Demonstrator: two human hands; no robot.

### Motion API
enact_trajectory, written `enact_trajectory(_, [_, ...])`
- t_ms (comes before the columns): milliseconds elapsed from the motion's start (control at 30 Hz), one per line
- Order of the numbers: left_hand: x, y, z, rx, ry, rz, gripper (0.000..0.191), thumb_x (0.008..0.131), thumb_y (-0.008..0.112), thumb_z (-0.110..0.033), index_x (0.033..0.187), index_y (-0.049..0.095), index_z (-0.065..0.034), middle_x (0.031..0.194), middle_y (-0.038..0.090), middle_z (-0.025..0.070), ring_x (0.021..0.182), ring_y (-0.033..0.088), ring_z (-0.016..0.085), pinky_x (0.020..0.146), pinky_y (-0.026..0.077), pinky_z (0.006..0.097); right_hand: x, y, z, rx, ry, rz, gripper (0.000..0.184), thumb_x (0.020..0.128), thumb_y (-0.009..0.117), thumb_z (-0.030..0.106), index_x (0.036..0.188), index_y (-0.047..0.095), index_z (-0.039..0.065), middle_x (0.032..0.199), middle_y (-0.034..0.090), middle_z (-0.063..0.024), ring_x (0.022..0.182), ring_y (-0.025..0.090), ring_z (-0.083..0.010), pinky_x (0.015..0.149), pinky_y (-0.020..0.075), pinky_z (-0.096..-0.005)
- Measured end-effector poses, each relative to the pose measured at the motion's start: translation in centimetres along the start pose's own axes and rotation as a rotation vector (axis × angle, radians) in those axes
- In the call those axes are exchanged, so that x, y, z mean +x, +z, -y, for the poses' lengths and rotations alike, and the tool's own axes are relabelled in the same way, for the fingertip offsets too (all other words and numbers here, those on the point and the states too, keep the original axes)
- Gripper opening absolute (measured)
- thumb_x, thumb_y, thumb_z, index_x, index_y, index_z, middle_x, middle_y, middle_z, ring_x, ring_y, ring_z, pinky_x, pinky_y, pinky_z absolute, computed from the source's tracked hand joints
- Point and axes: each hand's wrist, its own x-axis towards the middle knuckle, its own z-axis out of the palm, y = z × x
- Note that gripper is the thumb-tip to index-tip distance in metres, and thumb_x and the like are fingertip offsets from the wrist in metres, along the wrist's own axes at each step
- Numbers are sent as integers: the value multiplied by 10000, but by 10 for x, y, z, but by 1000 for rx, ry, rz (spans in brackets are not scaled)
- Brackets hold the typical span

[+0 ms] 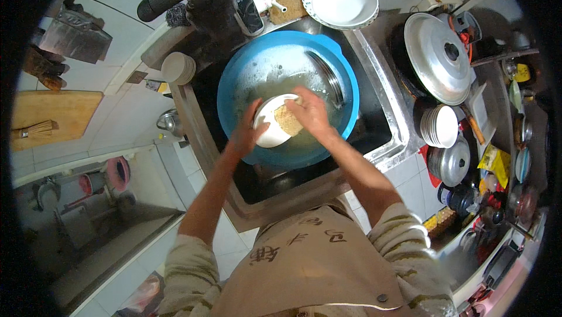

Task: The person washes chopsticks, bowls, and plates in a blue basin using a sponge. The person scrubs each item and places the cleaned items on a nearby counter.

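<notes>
My left hand (246, 130) grips a white bowl (268, 135) by its left side, thumb towards its near face. With my right hand (312, 113) I press a tan scrubbing pad (287, 120) against the bowl. Both hands are over a round blue plastic basin (354, 97) of cloudy water. Along the basin's right inner side lie several thin, dark, curved edges (327, 77), perhaps stacked dishes, partly under the water. The basin sits in a dark sink with a metal rim (373, 60).
Beyond the basin a white bowl (347, 3) rests on a dotted plate, beside a tan sponge (287, 6) and a pump bottle (248, 7). Stacked bowls stand left (178, 68) and right (439, 126). A lidded wok (434, 58) is at right. A wooden board (55, 115) is at left.
</notes>
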Motion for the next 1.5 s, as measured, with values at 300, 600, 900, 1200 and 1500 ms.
enact_trajectory(300, [28, 4, -1, 181, 83, -167, 623, 767, 457, -93, 1339, 215, -46, 1101, 501, 221, 989, 510, 338, 864, 391, 388, 20, -5, 29, -117, -184, -63, 291, 750, 642, 189, 1001, 524, 101, 944, 593, -130, 801, 610, -298, 683, 509, -400])
enact_trajectory(600, [27, 36, 19, 14, 408, -548, 543, 778, 472, -90, 1285, 297, -8, 1025, 479, 125, 955, 480, 249, 890, 372, 384, -40, 66, 29, 698, -115, -90, 277, 823, 571, 225, 1050, 520, 76, 833, 608, -41, 722, 602, -178, 634, 497, -308])
enact_trajectory(900, [19, -3, 47, 31, 298, -656, 431, 887, 475, -143, 1287, 362, -29, 1254, 404, 159, 1120, 430, 284, 966, 340, 373, -34, 25, 3, -350, 259, 241, 474, 730, 634, 162, 1157, 451, 70, 951, 578, -205, 923, 563, -354, 776, 467, -454])
enact_trajectory(1200, [-1, 38, 45, 386, 328, -644, 429, 910, 431, -258, 1263, 391, -18, 1214, 436, 194, 1098, 419, 338, 939, 322, 422, -8, 34, 62, 1048, 465, -270, 395, 797, 511, -19, 1132, 449, 180, 898, 575, -7, 688, 544, -87, 509, 449, -200])
enact_trajectory(1500, [-1, -5, 27, 227, 297, -670, 371, 919, 420, -270, 1214, 463, -49, 1133, 489, 151, 993, 501, 291, 827, 416, 387, -22, -4, 22, -358, 228, 467, 446, 745, 541, 16, 1152, 492, 192, 1184, 490, -149, 1041, 516, -336, 886, 420, -426])
